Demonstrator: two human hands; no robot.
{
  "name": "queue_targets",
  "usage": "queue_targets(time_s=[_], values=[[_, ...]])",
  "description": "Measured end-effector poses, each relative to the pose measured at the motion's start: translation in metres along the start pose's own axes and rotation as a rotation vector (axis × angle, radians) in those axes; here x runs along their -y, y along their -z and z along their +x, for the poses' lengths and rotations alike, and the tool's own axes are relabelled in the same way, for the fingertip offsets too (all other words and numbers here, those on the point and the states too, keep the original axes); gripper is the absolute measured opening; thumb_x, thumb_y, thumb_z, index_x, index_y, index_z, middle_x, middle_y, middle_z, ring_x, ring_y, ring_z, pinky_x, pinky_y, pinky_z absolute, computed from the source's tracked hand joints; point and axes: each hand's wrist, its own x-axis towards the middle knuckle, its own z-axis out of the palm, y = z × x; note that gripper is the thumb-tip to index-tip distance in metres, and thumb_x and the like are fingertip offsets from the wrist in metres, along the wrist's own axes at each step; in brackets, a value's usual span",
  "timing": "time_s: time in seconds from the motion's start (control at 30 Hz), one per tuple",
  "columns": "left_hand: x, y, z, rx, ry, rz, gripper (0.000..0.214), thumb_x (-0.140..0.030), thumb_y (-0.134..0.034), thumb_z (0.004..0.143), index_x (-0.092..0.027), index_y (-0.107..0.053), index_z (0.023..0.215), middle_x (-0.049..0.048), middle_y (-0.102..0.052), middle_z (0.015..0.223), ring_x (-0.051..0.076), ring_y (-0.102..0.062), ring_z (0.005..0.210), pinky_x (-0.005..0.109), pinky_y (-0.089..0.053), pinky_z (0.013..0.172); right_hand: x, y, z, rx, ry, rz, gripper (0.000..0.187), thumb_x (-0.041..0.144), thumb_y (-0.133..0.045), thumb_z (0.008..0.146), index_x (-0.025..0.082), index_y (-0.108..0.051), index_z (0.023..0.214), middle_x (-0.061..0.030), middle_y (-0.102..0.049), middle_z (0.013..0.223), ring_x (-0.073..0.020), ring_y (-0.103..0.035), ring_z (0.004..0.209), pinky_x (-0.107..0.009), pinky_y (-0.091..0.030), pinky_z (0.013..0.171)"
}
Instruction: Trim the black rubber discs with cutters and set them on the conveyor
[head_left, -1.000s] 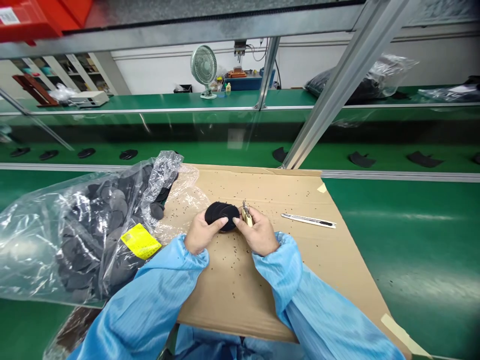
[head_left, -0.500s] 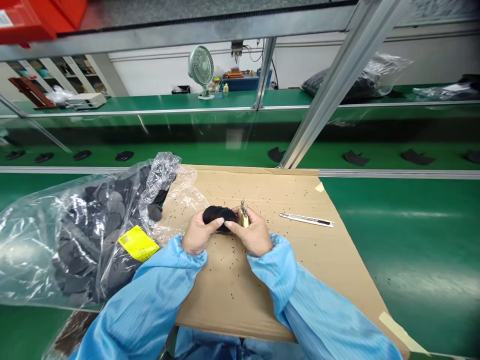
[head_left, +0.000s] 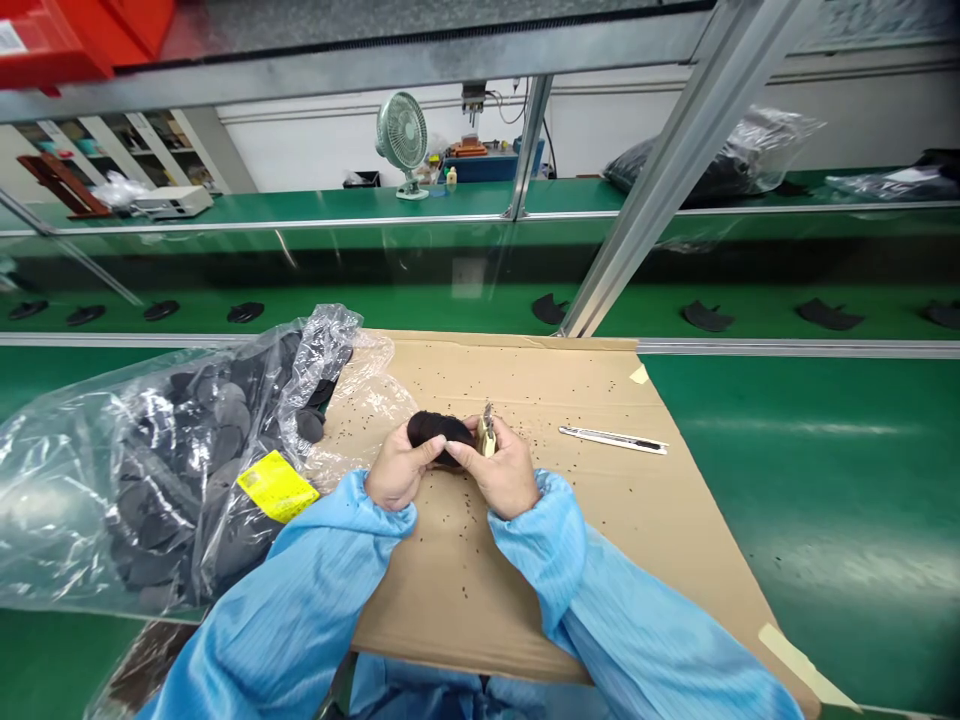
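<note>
Between my hands is a stack of thin black discs (head_left: 439, 432), held above the cardboard sheet. My left hand (head_left: 396, 468) is closed round the left end of the stack, thumb on the near side. My right hand (head_left: 506, 475) touches the right end with its thumb. It also grips a small tool with pale yellow handles (head_left: 487, 437) and a metal tip pointing away from me; its exact kind is hard to make out. A white utility knife (head_left: 613, 440) lies on the cardboard to the right.
A clear plastic bag (head_left: 187, 450) full of black discs, with a yellow label (head_left: 277, 486), lies to the left. Small dark scraps dot the cardboard sheet (head_left: 480, 590). Beyond a metal rail, black curved parts (head_left: 706, 316) sit on a green belt. A slanted metal post (head_left: 667, 190) rises at right.
The discs in my hands have tilted slightly, and my right hand has shifted a little to the left. The black parts on the green belt have moved slightly left.
</note>
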Motion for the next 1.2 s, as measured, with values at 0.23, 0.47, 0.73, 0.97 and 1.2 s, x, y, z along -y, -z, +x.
queue_targets(time_s=[0.23, 0.47, 0.73, 0.97, 1.2], values=[[-0.007, 0.007, 0.005, -0.031, 0.293, -0.211, 0.027, -0.018, -0.067, 0.076, -0.016, -0.056, 0.1, 0.003, -0.061, 0.085, 0.01, -0.06, 0.066, 0.018, -0.05, 0.051, -0.002, -0.001, -0.005, 0.096, 0.316, -0.13, 0.017, 0.028, -0.06, 0.08, 0.019, -0.061, 0.095, -0.006, -0.063, 0.092, -0.0172, -0.062, 0.081, -0.032, -0.052, 0.076], [-0.008, 0.005, 0.0, 0.014, 0.348, -0.226, 0.034, -0.026, -0.07, 0.073, -0.014, -0.059, 0.103, 0.0016, -0.057, 0.075, 0.009, -0.056, 0.057, 0.018, -0.048, 0.044, 0.003, 0.001, -0.006, 0.087, 0.546, -0.302, 0.009, 0.021, -0.054, 0.085, 0.02, -0.061, 0.09, -0.0059, -0.064, 0.089, -0.0177, -0.061, 0.085, -0.032, -0.05, 0.078], [-0.007, 0.007, -0.001, 0.042, 0.34, -0.167, 0.033, -0.03, -0.071, 0.072, -0.015, -0.061, 0.1, 0.0004, -0.055, 0.068, 0.008, -0.053, 0.055, 0.016, -0.046, 0.045, 0.002, 0.006, -0.005, 0.179, 0.587, -0.389, 0.015, 0.02, -0.049, 0.086, 0.022, -0.062, 0.094, -0.0065, -0.065, 0.094, -0.0184, -0.061, 0.092, -0.033, -0.051, 0.082], [-0.005, 0.009, -0.001, 0.055, 0.339, -0.116, 0.035, -0.032, -0.073, 0.071, -0.016, -0.061, 0.099, 0.0007, -0.056, 0.069, 0.007, -0.053, 0.055, 0.015, -0.046, 0.045, 0.004, 0.006, -0.006, 0.195, 0.621, -0.452, 0.021, 0.015, -0.049, 0.077, 0.024, -0.064, 0.089, -0.0041, -0.066, 0.09, -0.0184, -0.061, 0.089, -0.034, -0.051, 0.082], [-0.01, -0.001, 0.004, -0.143, 0.207, -0.073, 0.032, -0.023, -0.075, 0.067, -0.014, -0.062, 0.095, 0.0022, -0.063, 0.08, 0.008, -0.058, 0.064, 0.015, -0.05, 0.054, -0.006, 0.001, -0.002, -0.001, 0.453, -0.261, 0.013, 0.02, -0.052, 0.082, 0.02, -0.061, 0.092, -0.0052, -0.062, 0.09, -0.0169, -0.059, 0.085, -0.03, -0.049, 0.078]])
